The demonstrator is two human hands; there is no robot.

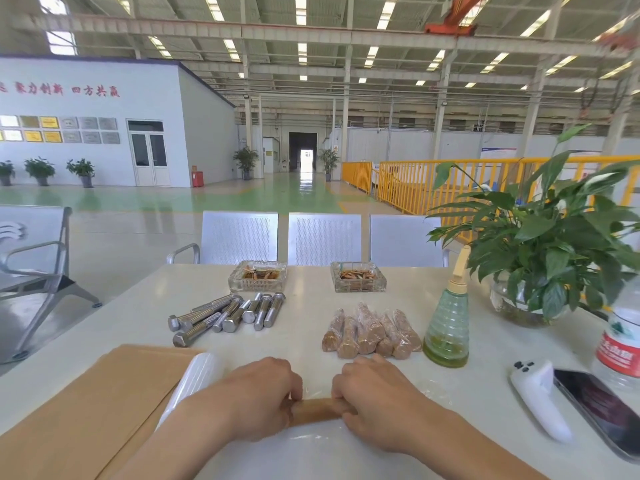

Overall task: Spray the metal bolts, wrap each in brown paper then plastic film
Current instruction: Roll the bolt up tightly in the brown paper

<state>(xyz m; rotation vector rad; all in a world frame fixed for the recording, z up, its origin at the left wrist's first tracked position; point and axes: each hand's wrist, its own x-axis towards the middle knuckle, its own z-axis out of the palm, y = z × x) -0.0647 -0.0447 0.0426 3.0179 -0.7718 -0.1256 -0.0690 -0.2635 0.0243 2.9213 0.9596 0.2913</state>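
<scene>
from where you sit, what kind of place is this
Most likely a factory or industrial hall, with a rest table set on its floor. An orange overhead crane hangs under the steel truss roof, yellow safety railings fence off a work zone, and loose metal bolts lie on the table.

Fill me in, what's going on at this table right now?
A person is wrapping bolts. Both hands, left hand and right hand, pinch the ends of a brown-paper-wrapped bolt lying on plastic film spread on the table. A pile of bare bolts waits at the far left, finished wrapped bolts lie at the right beside the spray bottle. Brown paper sheets and the film roll sit at the left.
</scene>
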